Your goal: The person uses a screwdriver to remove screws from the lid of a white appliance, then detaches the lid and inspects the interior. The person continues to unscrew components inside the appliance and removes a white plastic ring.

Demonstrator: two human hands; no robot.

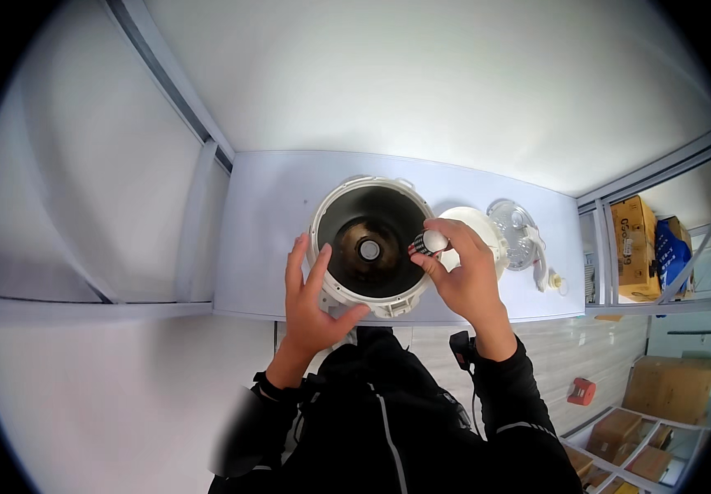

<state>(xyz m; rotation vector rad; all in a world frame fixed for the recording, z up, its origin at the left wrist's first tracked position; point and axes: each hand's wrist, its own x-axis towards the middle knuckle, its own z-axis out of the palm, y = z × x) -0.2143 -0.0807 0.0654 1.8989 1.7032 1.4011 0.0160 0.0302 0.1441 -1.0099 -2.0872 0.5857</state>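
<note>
A round cooker body [372, 200] stands open on the pale table, with a white rim and dark inner wall. At the middle of its brownish, stained-looking floor sits a small round metal piece [369, 249]. My right hand [469, 280], above the right side of the rim, pinches a small cylinder [433, 241] with a white round end and a dark ribbed side. Its exact kind is not clear. My left hand [312, 309] is by the near left rim, fingers spread, holding nothing; whether it touches the rim I cannot tell.
Right of the cooker lies a white round part [472, 221], partly behind my right hand. Beyond it are a clear plastic round piece [510, 222], a white handle-like part [540, 259] and a small yellowish item [555, 281]. Shelves with cardboard boxes [635, 247] stand at the right.
</note>
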